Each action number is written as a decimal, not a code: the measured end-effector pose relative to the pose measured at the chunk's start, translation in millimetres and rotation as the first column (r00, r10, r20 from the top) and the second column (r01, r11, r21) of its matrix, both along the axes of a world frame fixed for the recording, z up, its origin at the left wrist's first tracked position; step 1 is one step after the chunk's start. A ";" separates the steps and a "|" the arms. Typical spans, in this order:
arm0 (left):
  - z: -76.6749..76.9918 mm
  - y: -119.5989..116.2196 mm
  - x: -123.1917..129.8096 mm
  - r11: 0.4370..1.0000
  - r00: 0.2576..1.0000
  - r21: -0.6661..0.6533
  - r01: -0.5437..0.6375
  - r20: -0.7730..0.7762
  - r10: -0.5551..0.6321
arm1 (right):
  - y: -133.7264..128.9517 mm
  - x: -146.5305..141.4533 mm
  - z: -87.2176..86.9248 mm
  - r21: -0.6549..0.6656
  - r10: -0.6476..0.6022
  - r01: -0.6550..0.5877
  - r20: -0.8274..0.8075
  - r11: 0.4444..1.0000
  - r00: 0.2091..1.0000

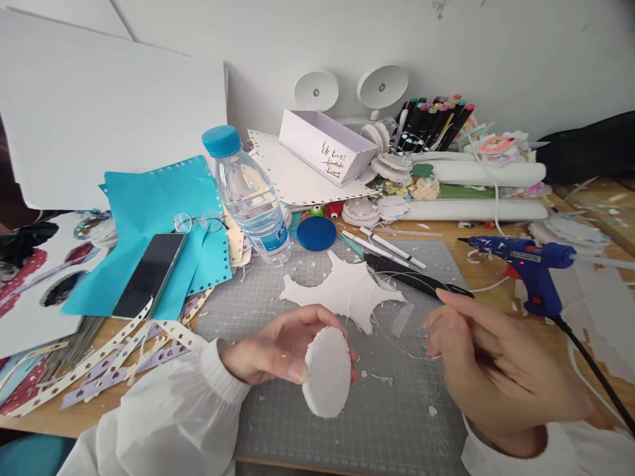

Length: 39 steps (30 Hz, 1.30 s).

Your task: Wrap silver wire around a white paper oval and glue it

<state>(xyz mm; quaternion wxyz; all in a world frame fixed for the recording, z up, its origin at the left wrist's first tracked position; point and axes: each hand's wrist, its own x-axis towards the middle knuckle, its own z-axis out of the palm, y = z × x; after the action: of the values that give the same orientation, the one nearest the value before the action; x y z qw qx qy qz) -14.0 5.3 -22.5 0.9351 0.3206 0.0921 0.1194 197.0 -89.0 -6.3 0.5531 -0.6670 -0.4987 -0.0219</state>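
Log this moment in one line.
left hand: holds white disc; right hand: curled at thin strand, grip unclear; cutting mat: beneath hands; glue gun: beyond right hand

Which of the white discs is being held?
The white disc in the left hand, raised over the cutting mat; the other white discs lie farther back, untouched.

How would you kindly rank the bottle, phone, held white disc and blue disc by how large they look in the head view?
1. Bottle
2. Phone and held white disc: too alike to rank; the disc looks nearer the camera.
3. Blue disc
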 end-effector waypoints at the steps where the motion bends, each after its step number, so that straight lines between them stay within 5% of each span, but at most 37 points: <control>1: 0.3 0.0 0.0 1.000 1.000 -0.003 -0.005 -0.001 0.005 | -0.3 0.3 -0.2 -0.006 0.005 -0.005 -0.002 1.000 1.000; 15: -0.3 -0.1 0.7 1.000 1.000 -0.006 -0.023 0.014 0.023 | -2.5 0.4 -0.8 0.033 0.105 -0.103 -0.044 0.994 0.994; 24: 7.0 0.5 -1.4 0.994 0.998 -0.091 0.061 0.023 -0.059 | 17.7 17.9 6.1 0.244 0.456 -0.392 -0.329 0.887 0.827; 29: 8.2 3.6 -2.6 0.990 0.998 -0.126 0.057 0.034 -0.053 | 22.0 23.4 5.6 0.213 0.390 -0.338 -0.294 0.917 0.873; 34: 9.7 3.5 -2.0 0.988 0.999 -0.147 0.045 0.001 -0.046 | 23.2 25.0 2.4 0.006 0.210 -0.211 0.030 0.978 0.977; 39: 11.2 3.0 -0.1 0.988 0.996 -0.134 0.077 -0.036 -0.082 | 24.9 15.4 -1.8 -0.065 0.425 -0.424 0.270 0.903 0.864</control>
<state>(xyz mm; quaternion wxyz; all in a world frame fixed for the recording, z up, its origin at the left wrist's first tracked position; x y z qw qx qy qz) -14.1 8.2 -11.3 0.9563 0.2636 0.1063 0.0690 212.4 -64.2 -8.2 0.4678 -0.5321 -0.7056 0.0076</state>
